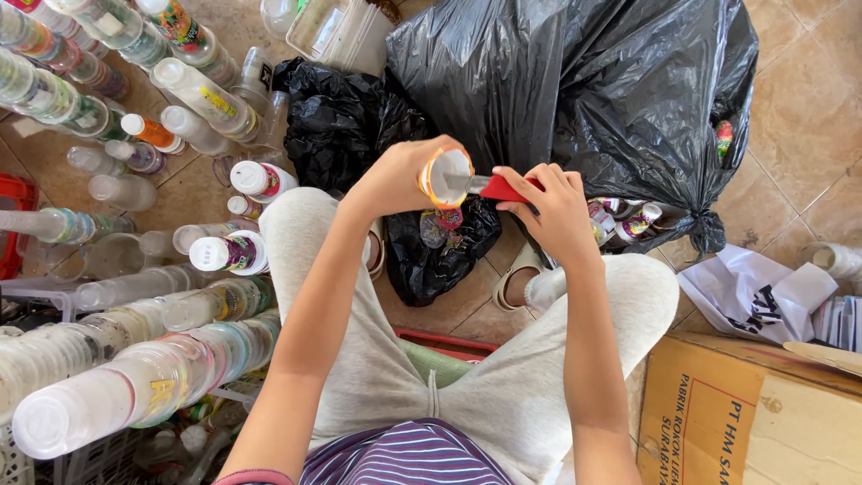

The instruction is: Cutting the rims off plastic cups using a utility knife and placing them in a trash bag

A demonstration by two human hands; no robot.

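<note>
My left hand (395, 180) grips a clear plastic cup (446, 177) with an orange rim, held on its side with the mouth facing me. My right hand (552, 207) holds a red-handled cutter (503, 189); its blade reaches into the cup's mouth. Both hands are raised above my knees, in front of a big black rubbish bag (575, 81). A smaller open black bag (440, 247) lies on the floor between my legs with cup scraps inside.
Long stacks of nested plastic cups (135, 377) lie at left, with more stacks (197, 90) on the tiled floor. A cardboard box (745, 413) sits at lower right, white paper (754, 292) beside it. Loose cups (628, 220) spill by the big bag.
</note>
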